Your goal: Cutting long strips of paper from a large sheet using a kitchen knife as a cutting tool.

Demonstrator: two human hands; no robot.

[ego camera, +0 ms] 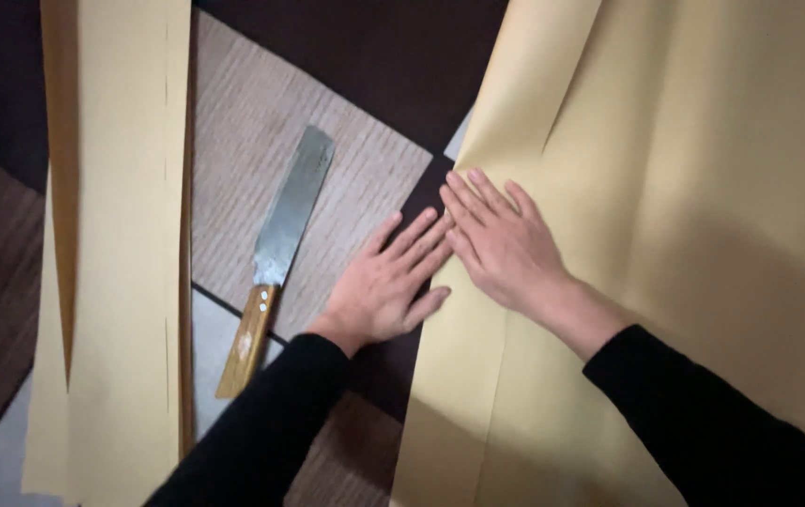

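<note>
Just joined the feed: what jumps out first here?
Two flat hands meet mid-frame: the right hand presses the big tan paper sheet, the left hand lies beside its folded edge. Left of them a square-bladed knife with a wooden handle rests on the board, next to a narrower tan strip.

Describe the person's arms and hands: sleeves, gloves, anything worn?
Both arms wear long black sleeves reaching to the wrists, plain, with no visible markings. The left hand and right hand are bare: no gloves, and no rings or watch visible from this view.
</note>
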